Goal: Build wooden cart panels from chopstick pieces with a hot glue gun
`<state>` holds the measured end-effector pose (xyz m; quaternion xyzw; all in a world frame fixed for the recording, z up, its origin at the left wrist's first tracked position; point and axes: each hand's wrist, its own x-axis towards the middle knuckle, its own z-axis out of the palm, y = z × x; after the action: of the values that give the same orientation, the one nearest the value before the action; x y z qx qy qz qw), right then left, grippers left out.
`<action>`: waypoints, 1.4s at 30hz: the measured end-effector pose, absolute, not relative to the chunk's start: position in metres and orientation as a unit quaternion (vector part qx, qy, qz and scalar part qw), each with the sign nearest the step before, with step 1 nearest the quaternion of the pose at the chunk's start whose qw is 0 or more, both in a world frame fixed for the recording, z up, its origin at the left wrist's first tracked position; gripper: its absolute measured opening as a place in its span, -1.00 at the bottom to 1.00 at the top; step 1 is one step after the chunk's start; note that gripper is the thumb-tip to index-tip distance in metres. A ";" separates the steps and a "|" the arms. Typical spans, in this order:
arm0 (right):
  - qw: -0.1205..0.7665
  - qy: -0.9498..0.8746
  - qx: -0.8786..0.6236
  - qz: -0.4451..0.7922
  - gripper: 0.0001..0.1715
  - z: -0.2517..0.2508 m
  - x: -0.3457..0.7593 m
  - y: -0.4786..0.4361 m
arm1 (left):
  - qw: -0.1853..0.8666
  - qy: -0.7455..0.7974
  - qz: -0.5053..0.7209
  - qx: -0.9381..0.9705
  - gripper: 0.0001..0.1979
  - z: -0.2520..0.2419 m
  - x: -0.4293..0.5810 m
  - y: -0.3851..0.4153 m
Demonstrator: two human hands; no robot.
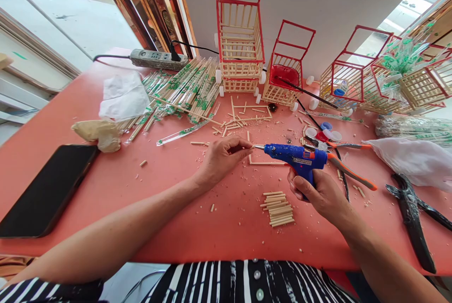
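The right hand (314, 190) grasps a blue glue gun (296, 154) above the middle of the desk (169, 185), its fingers wrapped round the handle just below the barrel; the gun lies almost level, its nozzle (259, 147) pointing towards the desk's left edge; the left hand (226, 154) meets it there, thumb and forefinger pinched together on a short stick (253, 146), of which only the tip shows, right at the nozzle's end; whether the two actually touch cannot be told.

Beneath the gun, an L-shaped pair of sticks (266, 163) lies flat on the desk, its corner just below the left fingertips and partly behind them; nearer the front edge, below the gun's handle, sits a pile of short sticks (278, 209), apart from both hands; a phone (47, 192) lies by the left front corner; black-handled pliers (411, 223) lie near the right front corner; wrapped chopsticks (190, 86) and a tall stick cart (240, 34) stand towards the back edge.
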<state>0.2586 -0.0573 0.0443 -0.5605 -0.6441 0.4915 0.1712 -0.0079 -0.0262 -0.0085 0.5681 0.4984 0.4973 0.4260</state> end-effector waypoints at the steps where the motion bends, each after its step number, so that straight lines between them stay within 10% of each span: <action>1: 0.170 -0.645 -0.559 0.493 -0.07 0.044 0.259 -0.057 | 0.426 0.499 0.498 0.567 -0.89 -0.008 -0.008 -0.026; 42: 0.189 -0.668 -0.558 0.455 -0.24 0.038 0.263 -0.059 | 0.424 0.483 0.500 0.580 -0.85 -0.012 -0.008 -0.025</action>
<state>0.2634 -0.0590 0.0380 -0.5585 -0.6675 0.4546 0.1894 -0.0083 -0.0250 -0.0117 0.5803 0.4833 0.5002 0.4236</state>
